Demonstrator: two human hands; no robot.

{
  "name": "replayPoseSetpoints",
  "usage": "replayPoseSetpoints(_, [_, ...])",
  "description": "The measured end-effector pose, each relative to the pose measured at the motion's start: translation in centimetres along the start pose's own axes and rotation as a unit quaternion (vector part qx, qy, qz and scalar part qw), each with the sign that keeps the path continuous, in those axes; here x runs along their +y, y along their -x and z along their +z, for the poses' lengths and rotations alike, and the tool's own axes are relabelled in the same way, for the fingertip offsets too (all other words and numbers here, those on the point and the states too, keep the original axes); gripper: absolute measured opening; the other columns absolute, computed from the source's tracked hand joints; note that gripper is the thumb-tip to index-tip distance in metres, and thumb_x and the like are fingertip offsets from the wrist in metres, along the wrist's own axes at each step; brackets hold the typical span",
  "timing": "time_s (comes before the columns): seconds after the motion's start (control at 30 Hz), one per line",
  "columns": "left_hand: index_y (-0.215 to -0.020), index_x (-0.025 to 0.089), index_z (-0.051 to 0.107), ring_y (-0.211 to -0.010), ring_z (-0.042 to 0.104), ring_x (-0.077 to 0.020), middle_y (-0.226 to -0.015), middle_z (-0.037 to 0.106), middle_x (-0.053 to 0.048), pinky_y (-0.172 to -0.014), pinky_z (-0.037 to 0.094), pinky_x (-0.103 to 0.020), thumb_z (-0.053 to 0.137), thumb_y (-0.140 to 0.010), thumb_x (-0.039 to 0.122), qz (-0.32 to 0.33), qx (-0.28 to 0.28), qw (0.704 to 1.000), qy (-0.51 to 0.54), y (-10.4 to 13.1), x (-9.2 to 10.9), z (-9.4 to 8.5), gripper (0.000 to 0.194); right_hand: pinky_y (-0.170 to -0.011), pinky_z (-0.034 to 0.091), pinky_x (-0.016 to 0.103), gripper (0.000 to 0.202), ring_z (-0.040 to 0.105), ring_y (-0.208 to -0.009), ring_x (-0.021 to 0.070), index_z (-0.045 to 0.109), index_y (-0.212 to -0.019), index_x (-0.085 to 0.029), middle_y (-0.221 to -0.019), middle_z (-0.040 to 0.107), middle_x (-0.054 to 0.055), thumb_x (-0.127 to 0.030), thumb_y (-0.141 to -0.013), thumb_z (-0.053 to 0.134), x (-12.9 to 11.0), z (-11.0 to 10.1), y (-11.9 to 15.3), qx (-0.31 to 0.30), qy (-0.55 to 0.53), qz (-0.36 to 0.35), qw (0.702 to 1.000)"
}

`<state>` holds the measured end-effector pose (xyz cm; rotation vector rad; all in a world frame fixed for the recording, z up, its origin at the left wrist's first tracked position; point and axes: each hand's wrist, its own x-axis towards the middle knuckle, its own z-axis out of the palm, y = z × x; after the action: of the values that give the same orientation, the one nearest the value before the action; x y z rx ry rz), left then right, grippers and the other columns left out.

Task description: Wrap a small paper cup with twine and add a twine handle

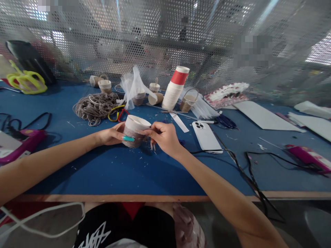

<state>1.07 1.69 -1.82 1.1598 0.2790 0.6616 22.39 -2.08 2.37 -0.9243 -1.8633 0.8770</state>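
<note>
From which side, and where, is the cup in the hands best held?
Grip the cup probably by its wrapped lower wall, from the left: that round side suits a curled left hand, while the right hand occupies the opposite side.

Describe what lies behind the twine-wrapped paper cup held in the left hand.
Beyond the paper cup, a red loop and yellow loop show, with tangled cord farther left. The tabletop directly behind the cup is covered; anything there cannot be seen.

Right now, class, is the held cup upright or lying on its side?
Roughly upright: the cup in the left hand has its white band uppermost and its cord-wrapped part below.
</note>
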Motion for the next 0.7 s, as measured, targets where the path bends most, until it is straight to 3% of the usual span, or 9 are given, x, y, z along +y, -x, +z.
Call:
replayPoseSetpoints(0.17, [-0.118, 0.015, 0.058, -0.098, 0.064, -0.029, -0.108, 0.067, -0.014, -0.086, 0.05, -0.04, 0.077, -0.056, 0.024, -0.029, 0.003, 0.999, -0.016, 0.2, -0.3, -0.3, 0.066, -0.042, 0.04, 0.02, 0.046, 0.053, -0.038, 0.0088, 0.049, -0.054, -0.018, -0.042, 0.053, -0.003, -0.058, -0.074, 0.06, -0.1, 0.2, 0.2, 0.001, 0.04, -0.008, 0.999])
replayPoseSetpoints(0.3, [-0.115, 0.013, 0.059, -0.092, 0.064, -0.0244, -0.104, 0.068, -0.013, -0.08, 0.051, -0.033, 0.083, -0.046, 0.017, -0.01, 0.058, 0.996, -0.066, 0.0, -0.4, 0.8, 0.073, -0.044, 0.039, 0.021, 0.048, 0.055, -0.04, 0.01, 0.048, -0.053, -0.018, -0.042, 0.054, -0.002, -0.061, -0.075, 0.058, 0.1, 0.4, 0.3, 0.004, 0.073, -0.011, 0.997])
replayPoseSetpoints(0.43, [-0.111, 0.013, 0.06, -0.084, 0.064, -0.0196, -0.097, 0.069, -0.01, -0.076, 0.051, -0.03, 0.081, -0.05, 0.012, -0.01, 0.102, 0.99, -0.098, -0.2, -0.1, 1.7, 0.064, -0.044, 0.038, 0.021, 0.05, 0.054, -0.04, 0.0103, 0.05, -0.053, -0.018, -0.042, 0.054, -0.001, -0.063, -0.074, 0.056, -0.1, 0.4, 0.2, 0.011, 0.087, -0.014, 0.996])
replayPoseSetpoints(0.7, [-0.111, 0.014, 0.06, -0.085, 0.065, -0.0204, -0.097, 0.069, -0.01, -0.073, 0.052, -0.027, 0.078, -0.054, 0.012, 0.012, 0.075, 0.997, -0.006, -0.1, -0.2, 1.0, 0.06, -0.046, 0.04, 0.022, 0.05, 0.055, -0.041, 0.0109, 0.052, -0.053, -0.018, -0.041, 0.054, -0.001, -0.063, -0.074, 0.056, -0.6, 0.2, 0.2, 0.028, 0.085, -0.022, 0.996])
